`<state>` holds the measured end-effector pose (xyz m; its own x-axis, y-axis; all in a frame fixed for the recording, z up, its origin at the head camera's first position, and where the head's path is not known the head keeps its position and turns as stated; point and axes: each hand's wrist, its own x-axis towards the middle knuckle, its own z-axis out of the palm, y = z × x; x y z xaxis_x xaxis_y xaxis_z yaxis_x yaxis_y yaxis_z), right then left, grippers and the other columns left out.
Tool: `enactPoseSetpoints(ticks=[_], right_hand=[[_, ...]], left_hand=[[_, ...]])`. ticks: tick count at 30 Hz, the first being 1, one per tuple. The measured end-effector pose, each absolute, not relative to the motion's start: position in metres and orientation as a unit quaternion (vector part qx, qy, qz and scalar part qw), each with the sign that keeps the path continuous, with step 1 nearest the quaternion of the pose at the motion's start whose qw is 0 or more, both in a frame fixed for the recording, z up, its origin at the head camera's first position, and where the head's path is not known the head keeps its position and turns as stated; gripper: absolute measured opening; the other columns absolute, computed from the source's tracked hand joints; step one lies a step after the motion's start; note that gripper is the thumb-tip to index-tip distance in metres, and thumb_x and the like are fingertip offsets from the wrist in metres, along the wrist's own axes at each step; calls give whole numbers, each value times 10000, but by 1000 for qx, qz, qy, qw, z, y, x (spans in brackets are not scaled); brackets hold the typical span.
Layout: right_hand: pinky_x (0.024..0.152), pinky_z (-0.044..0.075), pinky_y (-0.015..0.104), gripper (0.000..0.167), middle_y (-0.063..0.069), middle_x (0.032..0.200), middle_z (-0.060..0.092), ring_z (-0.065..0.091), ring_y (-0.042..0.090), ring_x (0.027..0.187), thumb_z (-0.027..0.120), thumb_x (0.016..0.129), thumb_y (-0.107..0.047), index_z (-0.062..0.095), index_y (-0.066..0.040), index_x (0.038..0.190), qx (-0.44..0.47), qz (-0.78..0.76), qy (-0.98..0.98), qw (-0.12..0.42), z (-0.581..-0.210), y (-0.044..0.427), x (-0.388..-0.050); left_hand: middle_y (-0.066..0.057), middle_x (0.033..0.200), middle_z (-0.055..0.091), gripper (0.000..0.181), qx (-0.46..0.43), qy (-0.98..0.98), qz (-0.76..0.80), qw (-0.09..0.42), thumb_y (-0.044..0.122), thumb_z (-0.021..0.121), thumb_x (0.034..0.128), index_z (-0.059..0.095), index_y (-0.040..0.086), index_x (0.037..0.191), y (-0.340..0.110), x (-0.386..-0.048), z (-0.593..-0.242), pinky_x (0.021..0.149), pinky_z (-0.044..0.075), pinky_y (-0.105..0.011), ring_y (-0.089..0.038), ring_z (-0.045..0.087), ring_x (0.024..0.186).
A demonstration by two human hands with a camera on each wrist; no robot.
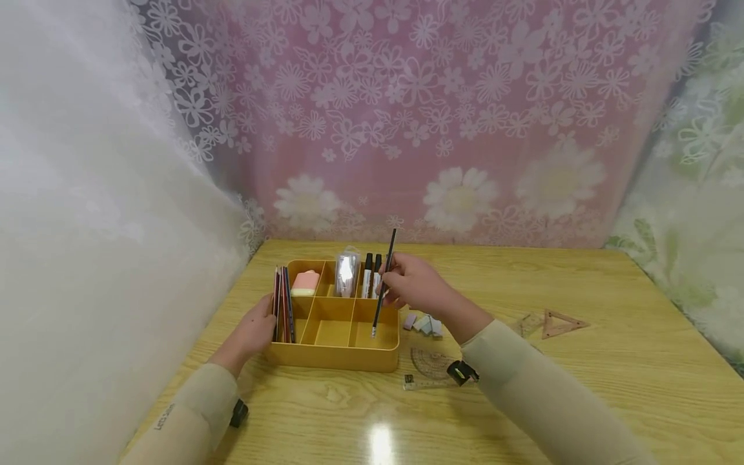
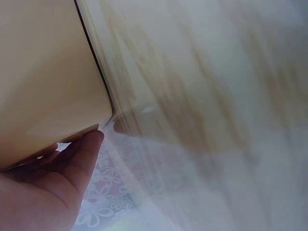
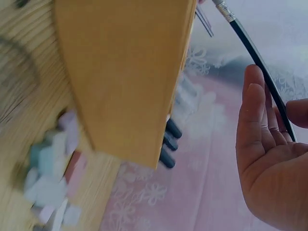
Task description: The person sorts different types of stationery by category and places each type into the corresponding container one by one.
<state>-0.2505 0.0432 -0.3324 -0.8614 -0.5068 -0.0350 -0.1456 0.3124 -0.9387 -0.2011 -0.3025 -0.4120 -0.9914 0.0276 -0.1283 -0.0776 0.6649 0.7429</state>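
A yellow organizer box (image 1: 331,356) with several compartments stands on the table. At its left side, my left hand (image 1: 256,328) grips the wall; the left wrist view shows those fingers (image 2: 89,151) against the box. My right hand (image 1: 420,284) pinches a dark pencil (image 1: 386,278), tilted, its eraser end down over the front right compartment. That pencil (image 3: 255,53) also shows in the right wrist view, with its silver ferrule. Several pencils (image 1: 283,303) stand in the front left compartment, near my left thumb. The front middle compartment's floor (image 1: 330,332) is bare.
Behind, the box holds a pink-and-cream item (image 1: 305,282), a clear case (image 1: 347,274) and black-capped markers (image 1: 367,274). Right of it lie several erasers (image 1: 427,325), a protractor (image 1: 431,363), a clear ruler (image 1: 427,383) and a triangle (image 1: 560,324). A floral curtain (image 1: 372,161) hangs behind.
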Motion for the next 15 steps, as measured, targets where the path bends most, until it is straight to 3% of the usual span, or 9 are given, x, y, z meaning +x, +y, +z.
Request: enactPoseSetpoints(ticks=[7, 15], right_hand=[[717, 603, 425, 233, 126, 1021, 708, 725, 290, 819, 510, 1053, -182, 568, -43, 1231, -213, -544, 795, 161, -325, 6, -253], [705, 607, 401, 215, 119, 1016, 704, 733, 312, 856, 526, 1054, -184, 541, -47, 1219, -233, -535, 793, 177, -316, -36, -253]], left_hand=[[-303, 1603, 231, 588, -19, 907, 415, 69, 101, 242, 1052, 92, -18, 1608, -302, -202, -412, 1182, 156, -605, -476, 198, 1471], [-303, 1607, 214, 592, -20, 904, 421, 68, 106, 246, 1051, 89, -19, 1608, -305, -203, -414, 1185, 139, -606, -479, 182, 1475]])
